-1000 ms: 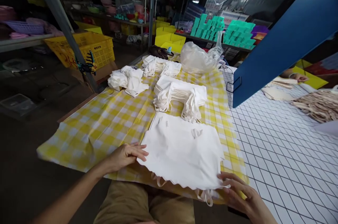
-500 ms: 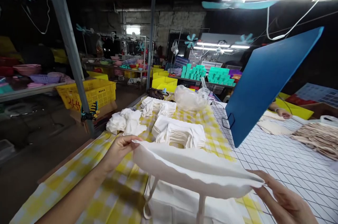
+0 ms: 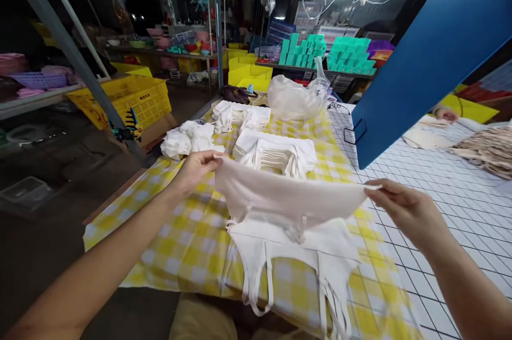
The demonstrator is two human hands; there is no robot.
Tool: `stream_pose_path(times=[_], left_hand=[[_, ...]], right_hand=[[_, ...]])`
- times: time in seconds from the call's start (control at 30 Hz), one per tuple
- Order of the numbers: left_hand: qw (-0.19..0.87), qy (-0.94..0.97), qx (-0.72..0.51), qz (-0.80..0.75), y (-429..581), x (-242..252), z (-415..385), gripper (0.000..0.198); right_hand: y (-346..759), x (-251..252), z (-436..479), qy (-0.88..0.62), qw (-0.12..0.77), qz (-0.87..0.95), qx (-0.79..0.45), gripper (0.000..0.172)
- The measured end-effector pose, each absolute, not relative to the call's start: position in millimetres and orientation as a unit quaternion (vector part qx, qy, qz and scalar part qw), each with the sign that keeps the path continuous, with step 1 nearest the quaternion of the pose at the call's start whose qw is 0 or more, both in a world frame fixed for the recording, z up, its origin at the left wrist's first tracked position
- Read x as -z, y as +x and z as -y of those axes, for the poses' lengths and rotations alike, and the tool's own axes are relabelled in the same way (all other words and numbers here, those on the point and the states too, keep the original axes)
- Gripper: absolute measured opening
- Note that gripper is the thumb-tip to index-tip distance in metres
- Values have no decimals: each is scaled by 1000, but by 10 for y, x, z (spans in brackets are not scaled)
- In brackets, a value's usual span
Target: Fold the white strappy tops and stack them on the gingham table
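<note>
A white strappy camisole top point(image 3: 288, 190) is stretched between my two hands above the table. My left hand point(image 3: 197, 169) pinches its left corner between thumb and fingers. At the opposite corner, my right hand point(image 3: 404, 204) grips the edge the same way. Under it, more white camisoles point(image 3: 296, 241) lie flat, their thin straps pointing toward me and hanging near the table's front edge. Just beyond the held top sits a neat stack of folded white camisoles point(image 3: 276, 150).
Yellow checked cloth point(image 3: 176, 246) covers the table. A crumpled white heap point(image 3: 188, 139), another white stack point(image 3: 242, 115) and a clear plastic bag point(image 3: 294, 97) lie farther back. A blue board point(image 3: 424, 62) stands right, beside a person's hand point(image 3: 446, 114). A yellow crate point(image 3: 140, 97) is left.
The camisole's stretched edge has tilted so its wide face now shows, and its opening no longer gapes. Both hands keep their pinch. The view has dropped, revealing the straps and table edge.
</note>
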State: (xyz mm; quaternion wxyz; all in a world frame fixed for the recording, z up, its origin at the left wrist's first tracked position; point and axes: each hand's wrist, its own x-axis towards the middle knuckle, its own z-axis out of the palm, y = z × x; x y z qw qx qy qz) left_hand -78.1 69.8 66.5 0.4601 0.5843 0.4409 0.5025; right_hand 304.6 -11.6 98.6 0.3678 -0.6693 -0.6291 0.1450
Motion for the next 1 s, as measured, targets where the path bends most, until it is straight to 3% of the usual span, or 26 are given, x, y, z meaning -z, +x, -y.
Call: stream_pose_path(times=[0.17,0.3,0.43,0.57,1.0], left_hand=[[416,605,-556,-390,-596,-963,-770,39],[420,647,-510,-380,-661,-917,-386,27],[505,671,-386,-382,-790,-380,158,15],[552,685,-292,-375,-881,142,607,20],[544,717,-222,-376,-888,267,895,23]], right_hand=[[3154,-1150,180,-659,502,544,-137,29],[3288,-1086,600,-669,418,606,-102,26],[3413,-633,1029,-636,307,672,-224,29],[3426,-157,1376,-638,225,666,-314,30],[3359,57,1627,-614,163,670,-385,33]])
